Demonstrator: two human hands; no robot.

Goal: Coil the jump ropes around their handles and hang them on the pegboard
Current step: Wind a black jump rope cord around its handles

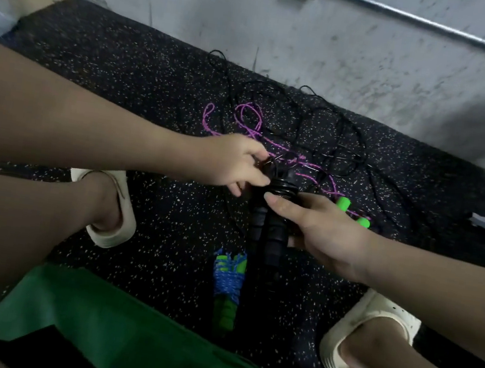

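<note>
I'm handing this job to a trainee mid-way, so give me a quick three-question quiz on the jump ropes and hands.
1. True or false: the blue braided rope with green handles is already coiled.
2. Which hand grips the pair of black foam handles? A left hand B right hand
3. Fill in: the loose rope on the speckled rubber floor with bright green handles is ____.

Key: 1 true; 2 B; 3 purple

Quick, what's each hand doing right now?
Left hand: pinches the black rope, winding it onto the handles.
Right hand: grips the black handles, thumb over the coils.
</note>
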